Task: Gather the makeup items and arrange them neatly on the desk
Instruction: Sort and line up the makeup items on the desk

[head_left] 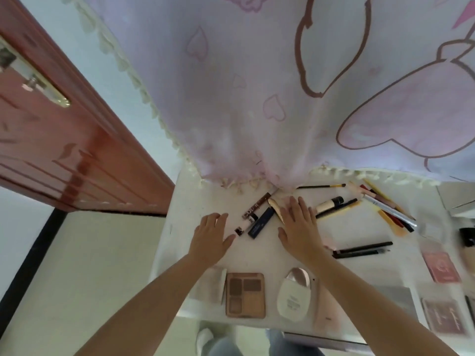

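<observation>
My left hand and my right hand lie flat with straight fingers on the white desk, one on each side of a small group of tubes. Between them lie a brown tube, a small white tube and a dark blue tube. A gold item pokes out by my right fingers. Near the front edge sit a brown eyeshadow palette and a white oval compact. Pencils and brushes lie at the right, two black pencils nearer.
A pink-patterned cloth with tassels hangs down onto the desk's back edge. Pink palettes and a black jar sit at the far right. A reddish-brown door stands at left, beyond the desk's left edge.
</observation>
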`<action>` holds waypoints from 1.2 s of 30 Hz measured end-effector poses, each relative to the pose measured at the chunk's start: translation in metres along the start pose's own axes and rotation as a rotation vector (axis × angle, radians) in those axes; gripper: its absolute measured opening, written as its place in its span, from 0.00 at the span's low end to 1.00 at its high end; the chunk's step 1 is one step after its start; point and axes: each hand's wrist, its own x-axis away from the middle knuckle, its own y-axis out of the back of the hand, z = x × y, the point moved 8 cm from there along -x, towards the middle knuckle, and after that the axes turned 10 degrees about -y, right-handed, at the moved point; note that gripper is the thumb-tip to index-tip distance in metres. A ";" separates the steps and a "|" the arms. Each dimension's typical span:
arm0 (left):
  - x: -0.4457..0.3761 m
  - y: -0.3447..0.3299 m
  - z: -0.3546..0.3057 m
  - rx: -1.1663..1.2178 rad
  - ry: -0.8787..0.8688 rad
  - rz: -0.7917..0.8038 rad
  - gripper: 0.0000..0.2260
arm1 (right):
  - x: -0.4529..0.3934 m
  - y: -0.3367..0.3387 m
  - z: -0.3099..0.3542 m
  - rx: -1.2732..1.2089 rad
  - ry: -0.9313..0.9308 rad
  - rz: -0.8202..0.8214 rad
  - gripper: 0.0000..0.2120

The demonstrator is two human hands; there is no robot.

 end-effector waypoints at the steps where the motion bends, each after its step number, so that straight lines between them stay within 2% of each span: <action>1: 0.007 0.004 0.008 0.001 0.003 -0.003 0.26 | 0.004 0.007 0.004 -0.031 -0.006 -0.016 0.25; 6: 0.055 0.023 0.058 0.063 0.011 -0.063 0.24 | 0.044 0.045 0.048 -0.324 0.044 -0.305 0.15; 10: 0.109 0.018 0.108 0.075 0.033 -0.044 0.23 | 0.087 0.032 0.110 -0.381 0.019 -0.301 0.14; 15: 0.167 -0.002 0.158 0.136 0.073 -0.041 0.21 | 0.124 0.008 0.194 -0.343 0.123 -0.277 0.14; 17: 0.181 -0.015 0.166 0.150 0.046 -0.007 0.21 | 0.131 -0.005 0.222 -0.307 0.152 -0.227 0.15; 20: 0.192 -0.032 0.166 0.184 -0.041 0.024 0.21 | 0.132 -0.031 0.247 -0.247 0.100 -0.062 0.16; 24: 0.198 -0.051 0.145 0.234 -0.164 0.039 0.20 | 0.125 -0.054 0.263 -0.119 0.068 0.073 0.23; 28: 0.198 -0.065 0.147 0.311 -0.119 0.023 0.21 | 0.118 -0.061 0.267 -0.089 0.072 0.162 0.27; 31: 0.197 -0.067 0.149 0.338 -0.118 0.013 0.20 | 0.114 -0.064 0.267 -0.112 0.064 0.212 0.27; 36: 0.194 -0.065 0.148 0.348 -0.126 -0.025 0.18 | 0.118 -0.057 0.252 -0.289 -0.053 0.235 0.28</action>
